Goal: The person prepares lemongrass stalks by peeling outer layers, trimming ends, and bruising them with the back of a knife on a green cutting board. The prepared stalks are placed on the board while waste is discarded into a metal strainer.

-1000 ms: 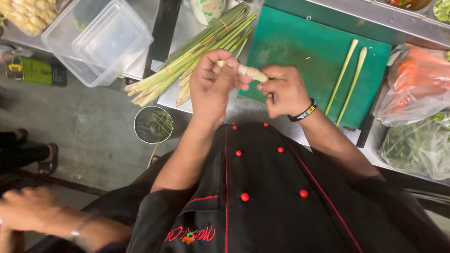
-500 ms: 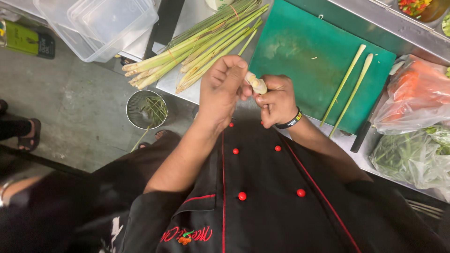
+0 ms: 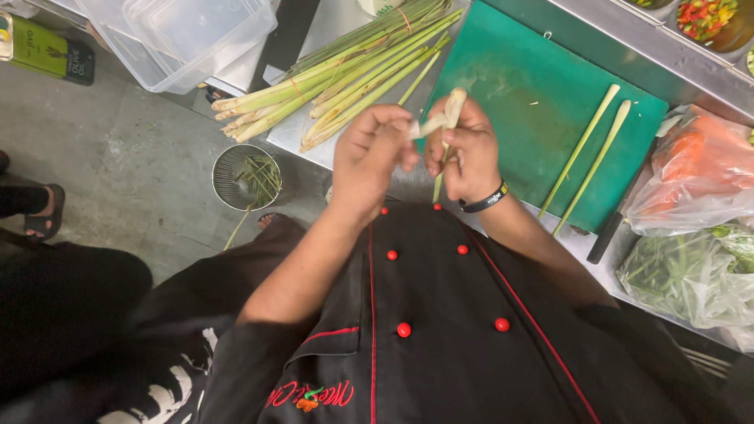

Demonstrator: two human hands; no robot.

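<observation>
1. Over the near edge of the green cutting board [image 3: 542, 102], both hands meet in front of the black jacket [image 3: 440, 338] with its red buttons.
2. The right hand [image 3: 465, 153] is closed around a lemongrass stalk [image 3: 449, 118], holding it roughly upright with its pale butt end sticking up above the fingers and its green tail hanging below the fist.
3. The left hand [image 3: 369, 157] has its fingertips pinched on a loose outer leaf [image 3: 420, 128] near the top of that stalk; the leaf stands away from the stalk, so this one looks partly peeled, not finished.
4. On the board lie two slim, pale stalks [image 3: 587, 153], side by side and well apart from the hands. They look already stripped, which I judge to be the finished work so far.
5. To the left of the board, a large pile of lemongrass [image 3: 338, 74] lies on the steel counter [image 3: 314, 145], thicker and greener. It looks untouched, so most of the work seems to be left.
6. Down on the floor, a round bin [image 3: 245, 177] holds green scraps.
7. Clear plastic tubs [image 3: 181, 35] sit at the top left; bags of vegetables [image 3: 691, 184] lie right of the board, beside a dark knife handle [image 3: 609, 235].
</observation>
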